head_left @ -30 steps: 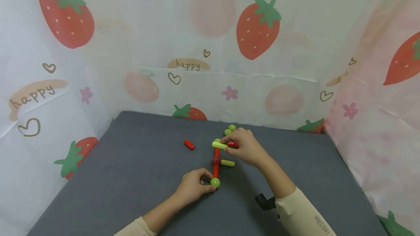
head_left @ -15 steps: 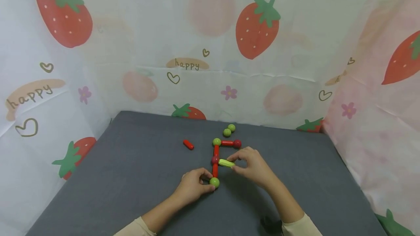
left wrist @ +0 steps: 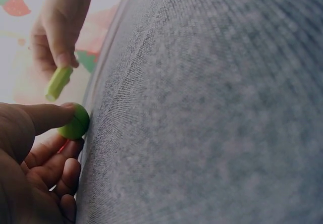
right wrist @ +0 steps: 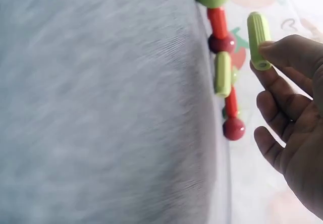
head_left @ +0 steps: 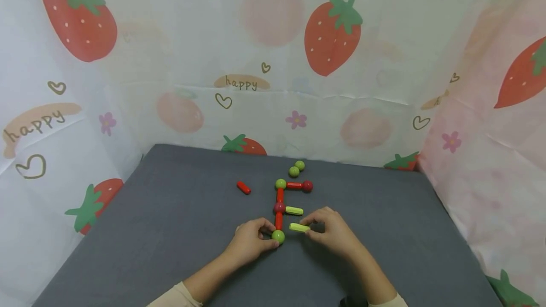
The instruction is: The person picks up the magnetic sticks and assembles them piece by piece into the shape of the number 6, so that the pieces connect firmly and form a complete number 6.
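Observation:
My left hand [head_left: 252,240] pinches a green ball [head_left: 278,237] between thumb and fingers at the near end of a joined row of rods and balls on the cloth. From that ball a red rod [head_left: 279,221] runs to a dark red ball [head_left: 279,207], then another red rod leads to a far green ball [head_left: 280,184]. A red rod with a red ball [head_left: 307,185] branches right at the far end. A yellow-green rod [head_left: 294,211] branches right from the middle ball. My right hand [head_left: 332,230] pinches a second yellow-green rod [right wrist: 259,40], raised beside the near green ball.
A loose red rod [head_left: 244,187] lies left of the row's far end. Behind it sit two loose green balls [head_left: 294,171] side by side. The grey cloth-covered table [head_left: 192,203] ends at a strawberry-print curtain [head_left: 273,122] behind and at both sides.
My right hand has come nearer from the far end of the row, past the middle rod, to beside the near green ball, still holding its yellow-green rod. My left hand stays on the ball.

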Tool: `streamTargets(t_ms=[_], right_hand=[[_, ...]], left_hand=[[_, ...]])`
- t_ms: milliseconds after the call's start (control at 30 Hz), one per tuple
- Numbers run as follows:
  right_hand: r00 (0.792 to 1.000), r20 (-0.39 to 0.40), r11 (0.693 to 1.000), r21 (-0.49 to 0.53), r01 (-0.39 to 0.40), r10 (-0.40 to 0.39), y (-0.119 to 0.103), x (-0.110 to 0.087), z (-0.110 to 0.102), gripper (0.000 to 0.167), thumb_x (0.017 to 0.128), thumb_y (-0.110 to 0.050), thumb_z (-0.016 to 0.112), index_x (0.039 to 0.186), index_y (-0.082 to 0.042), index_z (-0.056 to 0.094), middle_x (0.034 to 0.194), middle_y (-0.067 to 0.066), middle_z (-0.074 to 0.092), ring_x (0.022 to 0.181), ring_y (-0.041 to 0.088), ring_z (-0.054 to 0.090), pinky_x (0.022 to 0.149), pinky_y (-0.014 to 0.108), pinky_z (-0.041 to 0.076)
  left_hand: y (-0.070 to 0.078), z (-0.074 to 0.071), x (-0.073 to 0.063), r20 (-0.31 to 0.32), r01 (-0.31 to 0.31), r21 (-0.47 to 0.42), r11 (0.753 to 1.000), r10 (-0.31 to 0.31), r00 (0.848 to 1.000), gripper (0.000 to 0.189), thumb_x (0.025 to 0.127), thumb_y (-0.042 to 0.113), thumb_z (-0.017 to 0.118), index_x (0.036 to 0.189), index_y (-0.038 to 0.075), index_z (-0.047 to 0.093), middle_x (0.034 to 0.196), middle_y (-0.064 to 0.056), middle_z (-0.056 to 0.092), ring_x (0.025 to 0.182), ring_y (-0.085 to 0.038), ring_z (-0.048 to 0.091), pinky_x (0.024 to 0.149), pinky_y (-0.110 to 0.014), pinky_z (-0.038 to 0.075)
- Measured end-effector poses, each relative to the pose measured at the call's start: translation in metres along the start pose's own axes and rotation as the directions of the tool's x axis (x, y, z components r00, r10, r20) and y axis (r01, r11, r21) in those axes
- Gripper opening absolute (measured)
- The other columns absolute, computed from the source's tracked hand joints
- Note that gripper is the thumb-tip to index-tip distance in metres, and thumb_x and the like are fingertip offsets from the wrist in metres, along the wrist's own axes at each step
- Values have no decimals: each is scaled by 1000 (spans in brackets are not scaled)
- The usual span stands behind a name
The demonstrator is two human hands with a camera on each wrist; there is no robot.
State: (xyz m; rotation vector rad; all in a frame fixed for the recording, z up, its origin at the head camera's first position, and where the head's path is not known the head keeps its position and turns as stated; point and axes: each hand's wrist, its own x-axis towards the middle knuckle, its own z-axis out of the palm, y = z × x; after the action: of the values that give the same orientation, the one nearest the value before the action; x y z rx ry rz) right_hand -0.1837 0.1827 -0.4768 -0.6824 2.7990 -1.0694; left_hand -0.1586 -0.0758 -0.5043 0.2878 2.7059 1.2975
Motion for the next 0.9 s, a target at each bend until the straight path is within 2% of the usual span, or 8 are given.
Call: streamTargets(t_ms=[133,267,500,900], right_hand=[[1000,-10,1000,-5,-6,6,7,-2,5,25,82,-21,79,97,-40,72,98,-26,66,99,5,56,90,35,46],[1000,-13,1000,13,0,0,10,-4,9,26,81,-20,80,97,-38,73,98,-25,67,100,5,56,91,36,46],[999,47,1000,22,1,-2,15,-4,21,23,82,-23,78,100,-36,74,100,-24,67,99,4,55,90,31,46],[998,59,1000,12,25,-26,16,-4,30,23,82,-26,78,101,-38,73,97,-23,67,96,4,56,92,40,35]], left_hand=[[0,0,0,3,7,-4,1000,-7,1000,29,75,37,83,96,24,68,87,14,67,70,-8,51,76,-35,28],[-1,0,0,3,6,-4,1000,-6,1000,29,75,37,83,97,25,68,87,13,67,69,-8,51,76,-33,28],[-1,0,0,-4,-3,-2,1000,3,1000,28,75,36,83,96,25,68,87,14,68,68,-8,51,76,-34,28],[2,1,-1,-11,-13,1,1000,13,1000,29,75,36,83,97,23,68,87,13,69,67,-7,51,78,-35,27]])
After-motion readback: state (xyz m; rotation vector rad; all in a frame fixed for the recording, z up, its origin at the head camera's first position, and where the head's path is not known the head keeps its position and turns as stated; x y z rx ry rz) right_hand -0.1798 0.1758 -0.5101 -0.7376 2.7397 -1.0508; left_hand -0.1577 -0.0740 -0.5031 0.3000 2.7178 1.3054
